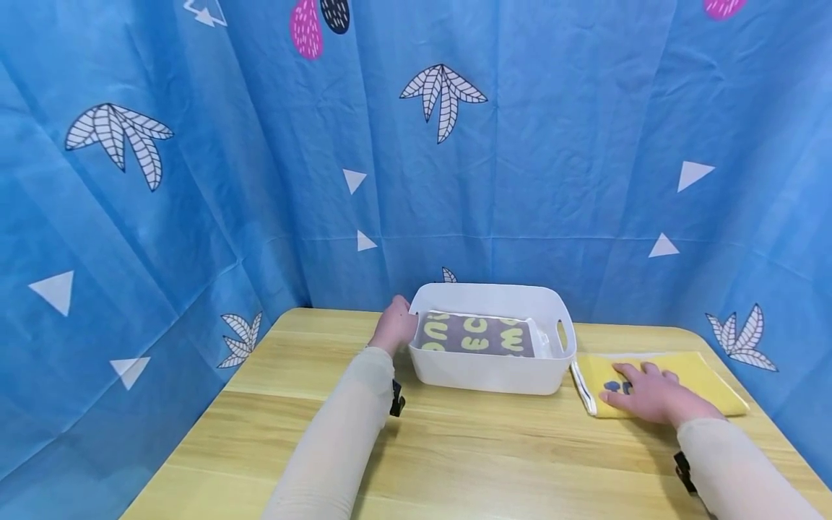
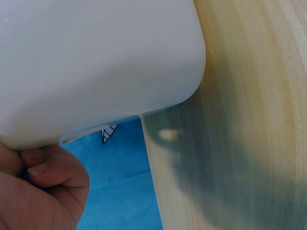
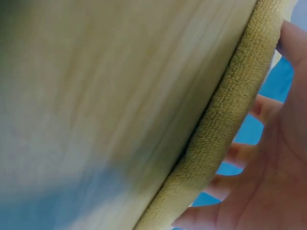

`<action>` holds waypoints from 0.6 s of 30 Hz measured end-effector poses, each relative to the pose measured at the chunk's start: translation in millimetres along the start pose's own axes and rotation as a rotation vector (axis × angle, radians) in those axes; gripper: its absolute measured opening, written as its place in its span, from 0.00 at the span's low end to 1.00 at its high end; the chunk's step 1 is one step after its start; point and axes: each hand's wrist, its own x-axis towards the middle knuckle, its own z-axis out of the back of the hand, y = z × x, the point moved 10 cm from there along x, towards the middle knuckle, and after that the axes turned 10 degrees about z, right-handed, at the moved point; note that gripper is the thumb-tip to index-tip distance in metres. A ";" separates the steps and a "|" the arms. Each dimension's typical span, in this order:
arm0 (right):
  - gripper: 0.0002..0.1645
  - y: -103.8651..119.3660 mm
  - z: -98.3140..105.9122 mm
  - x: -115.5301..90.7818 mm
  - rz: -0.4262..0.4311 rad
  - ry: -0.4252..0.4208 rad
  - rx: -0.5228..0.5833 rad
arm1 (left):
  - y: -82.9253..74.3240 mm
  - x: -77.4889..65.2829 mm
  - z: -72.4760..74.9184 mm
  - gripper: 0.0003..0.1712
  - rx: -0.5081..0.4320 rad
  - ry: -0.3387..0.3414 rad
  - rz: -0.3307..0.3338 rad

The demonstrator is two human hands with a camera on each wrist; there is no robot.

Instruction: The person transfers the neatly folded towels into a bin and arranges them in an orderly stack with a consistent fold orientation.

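My left hand (image 1: 394, 325) grips the left end of a white plastic basket (image 1: 487, 374), its fingers curled at the handle slot. In the left wrist view, the curled fingers (image 2: 53, 170) pinch the basket's rim. Inside the basket lies a folded grey-purple towel (image 1: 477, 334) with yellow-green letters. To the basket's right, a folded yellow towel (image 1: 689, 368) with blue marks and a white edge lies flat on the table. My right hand (image 1: 650, 393) rests on it with fingers spread. The right wrist view shows the fingertips on top of the thick yellow towel (image 3: 216, 124).
The light wooden table (image 1: 494, 455) carries the basket near its back edge. A blue patterned curtain (image 1: 539, 166) hangs close behind the table and along both sides. The yellow towel reaches near the table's right edge, its left end close beside the basket.
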 end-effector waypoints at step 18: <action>0.55 38.9 -5.3 -26.0 0.044 -0.004 -0.042 | 0.8 0.3 -0.8 0.17 -0.015 -0.005 0.003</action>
